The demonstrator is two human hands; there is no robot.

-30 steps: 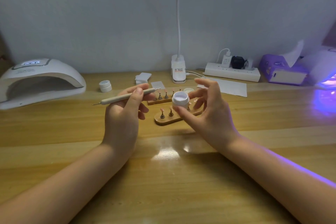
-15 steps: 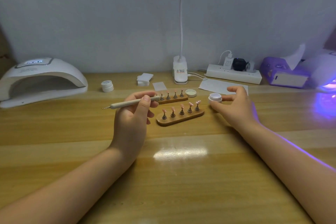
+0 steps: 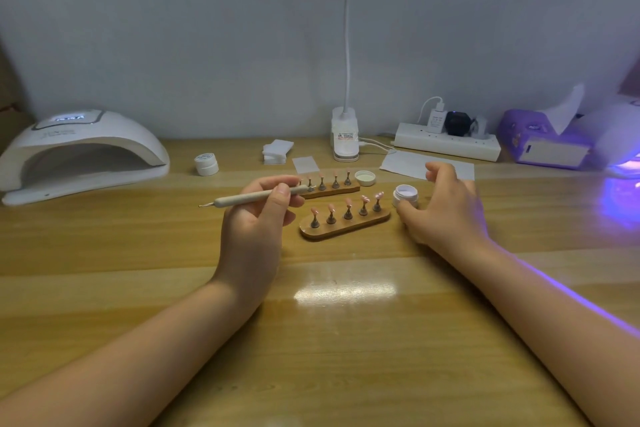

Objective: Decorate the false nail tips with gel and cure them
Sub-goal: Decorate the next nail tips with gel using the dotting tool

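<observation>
- Two wooden stands hold small pink nail tips (image 3: 347, 202) on the table (image 3: 346, 340): the near stand (image 3: 344, 226) between the hands, the far stand (image 3: 332, 190) just behind it.
- The left hand (image 3: 254, 229) pinches a dotting pen (image 3: 258, 199), which points left.
- The right hand (image 3: 446, 210) is loose and curved around an open gel jar (image 3: 406, 195) standing on the table; the thumb is at the jar.
- The jar's lid (image 3: 365, 178) lies beside the far stand.
- A white curing lamp (image 3: 83, 152) sits far left.

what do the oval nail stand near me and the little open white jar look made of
Near oval nail-tip stand: looks like wood, smooth brown finish with faint grain, possibly varnished. Small open white jar: probably plastic, opaque and matte with a thin, even rim; frosted glass can't be ruled out.
</observation>
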